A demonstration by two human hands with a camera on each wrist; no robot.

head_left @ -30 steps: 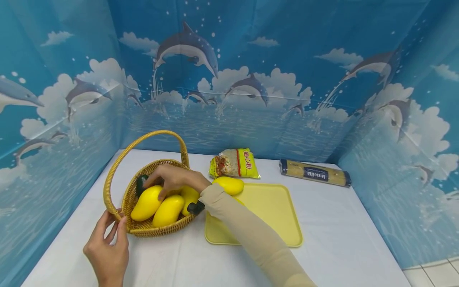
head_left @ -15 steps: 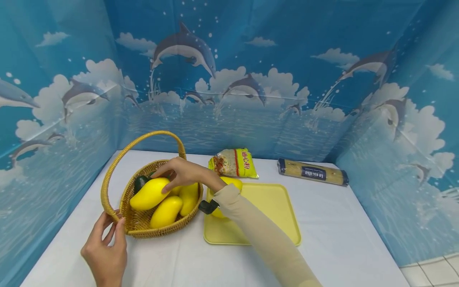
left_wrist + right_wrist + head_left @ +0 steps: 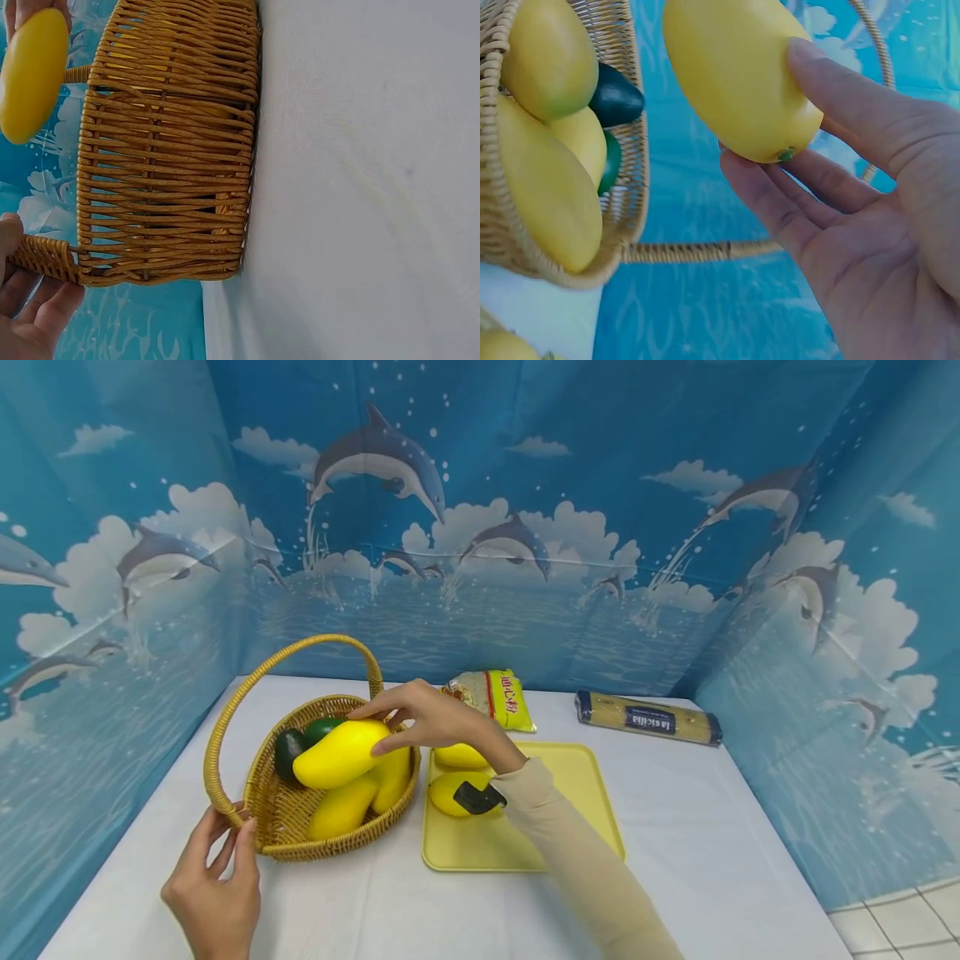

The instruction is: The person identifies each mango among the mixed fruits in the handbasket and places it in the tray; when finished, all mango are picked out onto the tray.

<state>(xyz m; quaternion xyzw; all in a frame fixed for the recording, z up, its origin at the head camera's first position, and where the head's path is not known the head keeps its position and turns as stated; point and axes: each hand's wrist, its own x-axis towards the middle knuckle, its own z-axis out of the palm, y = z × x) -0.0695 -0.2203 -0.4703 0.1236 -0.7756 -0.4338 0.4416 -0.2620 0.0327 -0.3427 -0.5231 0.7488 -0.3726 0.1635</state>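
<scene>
My right hand [image 3: 431,720] holds a yellow mango [image 3: 339,758] between thumb and fingers, raised above the wicker basket [image 3: 341,848]. The right wrist view shows the thumb [image 3: 840,86] on one side of this mango [image 3: 739,79] and fingers beneath its stem end. With thumb and fingers, my left hand [image 3: 213,889] grips the foot of the basket's arched handle [image 3: 216,760]. Other mangoes [image 3: 341,810] and smooth dark green fruits [image 3: 288,755] lie in the basket. The left wrist view shows the basket's woven side [image 3: 165,172] and the lifted mango [image 3: 34,79].
Right of the basket lies a yellow tray [image 3: 525,853] with mangoes [image 3: 447,792] on its left part, partly behind my right wrist. Behind it stands a bag of pasta [image 3: 506,700]. A long spaghetti packet [image 3: 648,718] lies at the back right. Dolphin-print curtains [image 3: 480,585] surround the white table.
My right hand has drawn a mango up from among the others and moved it slightly right, uncovering the dark green fruits. My left hand keeps its grip on the handle.
</scene>
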